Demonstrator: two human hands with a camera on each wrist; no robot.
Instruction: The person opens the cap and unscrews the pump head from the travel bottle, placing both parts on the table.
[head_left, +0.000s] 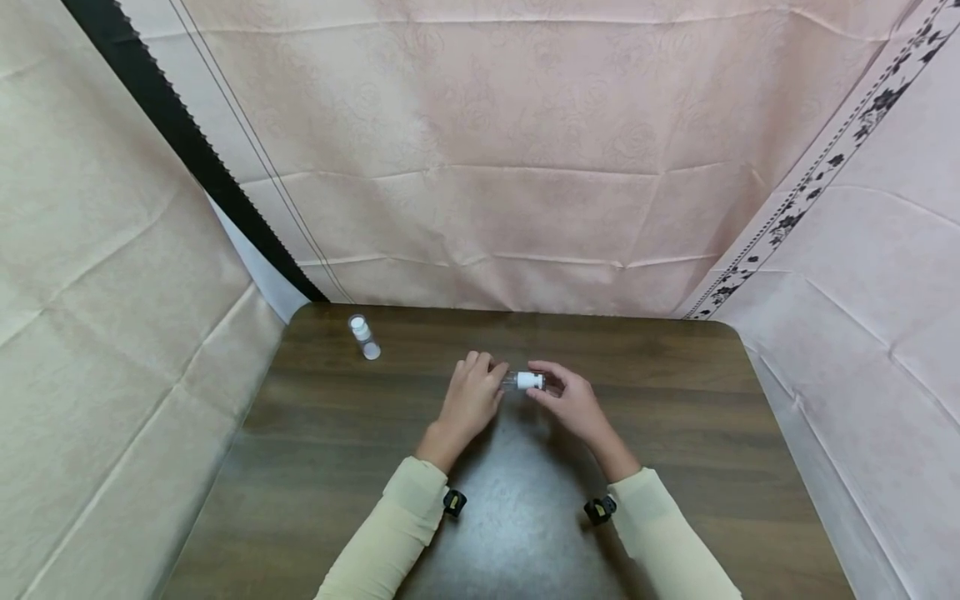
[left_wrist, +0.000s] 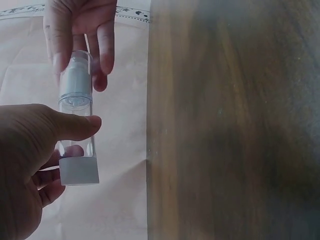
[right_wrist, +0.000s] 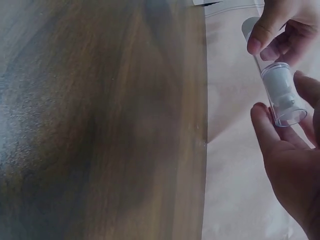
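On three sides of the brown wooden table (head_left: 675,442), creased pale cloth (head_left: 487,125) hangs, with the far stretch dropping right along the back edge. The tabletop's two far corners are rounded, and its side edges run down out of the head view. I have a broad spread of wood on my right, another on my left, and a narrower strip between my hands and the back edge.

My sleeves (head_left: 386,529) come in from the near side, a small black unit (head_left: 454,502) at each wrist. My left hand (head_left: 471,396) pinches a small bottle (head_left: 529,381), thumb across its clear body and fingers behind. My right hand (head_left: 572,406) sits about the other end, thumb and fingers parted a little wider than the bottle; whether a fingertip touches it, I cannot tell.

The bottle is between my hands near the middle of the table's width, tipped sideways, its white base (left_wrist: 80,171) on my left hand's side. The slim body is see-through, and a clear cover (right_wrist: 291,118) encloses a white pump (left_wrist: 76,84). A similar second bottle (head_left: 364,337) is well apart, near the far left corner.
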